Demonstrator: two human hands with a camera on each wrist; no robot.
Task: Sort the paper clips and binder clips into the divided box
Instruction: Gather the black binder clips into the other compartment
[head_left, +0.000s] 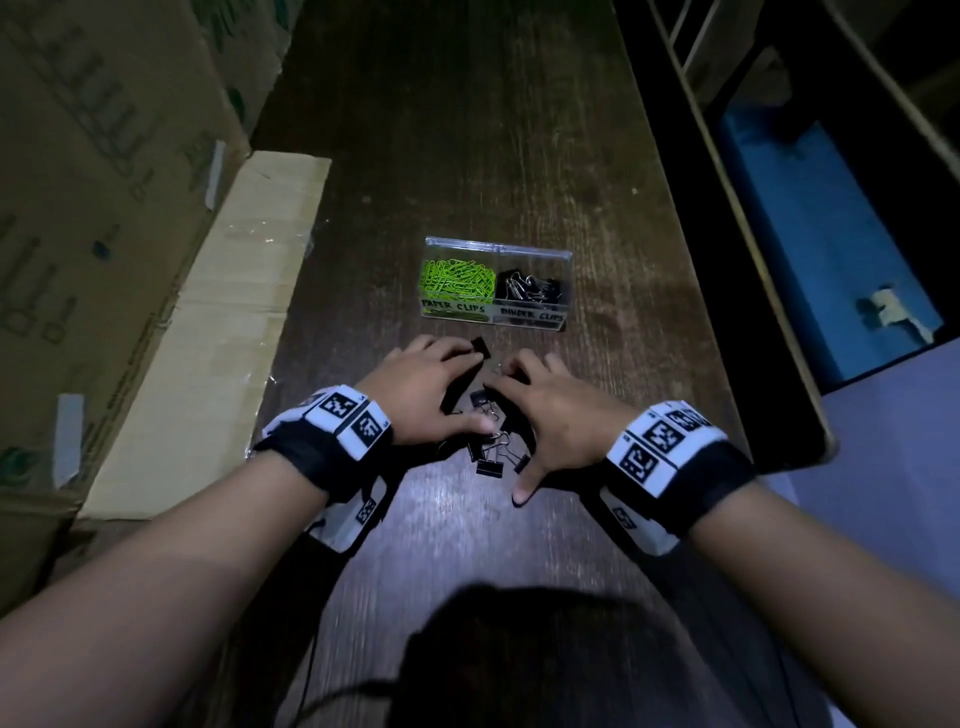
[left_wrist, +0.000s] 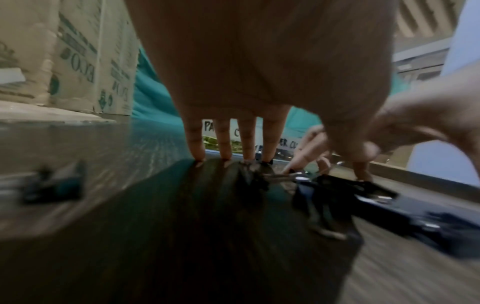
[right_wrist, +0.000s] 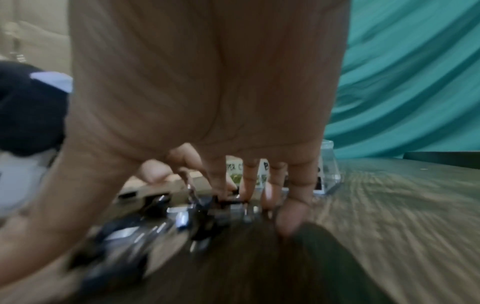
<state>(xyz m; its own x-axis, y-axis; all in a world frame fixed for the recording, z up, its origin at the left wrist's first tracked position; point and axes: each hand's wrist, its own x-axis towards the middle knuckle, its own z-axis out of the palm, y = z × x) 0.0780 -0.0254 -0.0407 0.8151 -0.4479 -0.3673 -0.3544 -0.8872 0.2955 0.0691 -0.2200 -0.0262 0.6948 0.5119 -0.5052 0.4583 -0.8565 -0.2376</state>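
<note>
**Both hands cupped around the loose binder clips**

On the dark wooden tabletop (head_left: 467, 156) a small clear plastic divided box (head_left: 497, 248) sits just beyond the person's hands. Its left compartment, hand-lettered "PAPER CLIPS", holds a heap of bright green paper clips (head_left: 457, 279); its right compartment, lettered "BINDER CLIPS", holds several black binder clips with silver wire handles (head_left: 532, 289).

Nearer the person, a loose cluster of black binder clips (head_left: 485, 447) lies on the wood between the two hands. The left hand (head_left: 426, 392) is spread palm-down over the cluster's left side, its straight fingers (left_wrist: 196, 142) touching the table with their tips, and one clip (head_left: 480, 347) peeks out just past them. The right hand (head_left: 558, 415) arches over the right side, fingertips (right_wrist: 293, 214) down among the clips and thumb stretched back toward the person. Neither hand plainly grasps a clip; the fingers look extended, pressing rather than pinching.

A large brown cardboard carton (head_left: 104, 182) with an open flap stands along the table's left edge.
</note>
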